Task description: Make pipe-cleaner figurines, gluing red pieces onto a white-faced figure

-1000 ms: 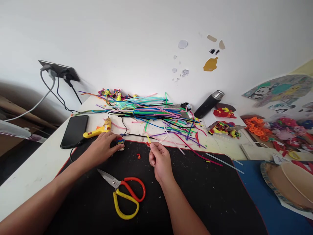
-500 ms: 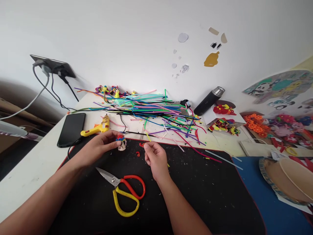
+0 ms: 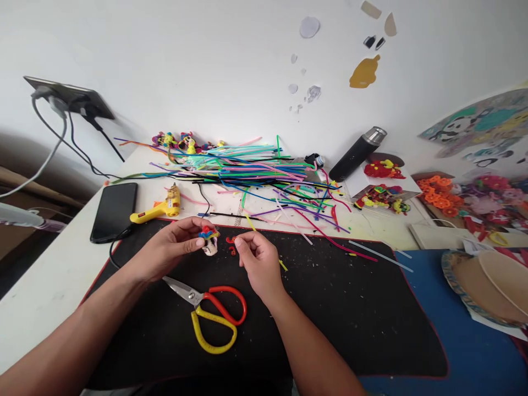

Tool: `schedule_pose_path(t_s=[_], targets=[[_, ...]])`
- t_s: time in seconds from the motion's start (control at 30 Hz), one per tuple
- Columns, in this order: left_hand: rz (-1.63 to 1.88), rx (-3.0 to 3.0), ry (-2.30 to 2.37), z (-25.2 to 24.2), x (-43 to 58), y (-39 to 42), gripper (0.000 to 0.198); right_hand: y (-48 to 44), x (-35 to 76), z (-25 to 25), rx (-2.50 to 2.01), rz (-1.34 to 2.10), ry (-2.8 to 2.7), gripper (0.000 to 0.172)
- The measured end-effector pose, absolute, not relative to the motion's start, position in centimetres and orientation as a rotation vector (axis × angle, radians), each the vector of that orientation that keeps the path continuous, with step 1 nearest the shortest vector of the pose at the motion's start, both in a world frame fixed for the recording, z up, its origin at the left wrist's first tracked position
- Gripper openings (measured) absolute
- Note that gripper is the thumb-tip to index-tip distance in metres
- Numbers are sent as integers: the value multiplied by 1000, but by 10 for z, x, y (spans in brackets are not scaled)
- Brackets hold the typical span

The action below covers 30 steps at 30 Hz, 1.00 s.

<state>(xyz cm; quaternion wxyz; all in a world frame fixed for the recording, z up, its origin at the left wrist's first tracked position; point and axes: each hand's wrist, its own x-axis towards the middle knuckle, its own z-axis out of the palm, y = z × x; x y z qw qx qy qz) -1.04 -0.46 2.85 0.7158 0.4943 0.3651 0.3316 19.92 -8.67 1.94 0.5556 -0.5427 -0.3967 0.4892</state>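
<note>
Holding a small figure head (image 3: 210, 248), white with blue, red and yellow top: left hand (image 3: 167, 246), over the black mat (image 3: 350, 316). Right hand (image 3: 260, 265): fingertips pinching a red curl (image 3: 230, 240), just beside. Scissors (image 3: 193, 297): on the mat.

I'm looking in on a craft workshop: pipe cleaners (image 3: 264, 171), scissors (image 3: 215, 307) and a glue gun (image 3: 157, 210) on the worktop (image 3: 74, 236).

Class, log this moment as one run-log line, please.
left hand: holds small white figure with red-blue-yellow top | right hand: pinches small curled red piece | metal scissors, red and yellow handles: on black mat
</note>
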Motion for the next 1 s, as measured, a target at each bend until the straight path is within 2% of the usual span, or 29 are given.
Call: schedule_pose_path(t_s=[1.0], targets=[[644, 1233, 815, 29, -4, -8, 37, -88, 198, 23, -1351, 1121, -1019, 24]])
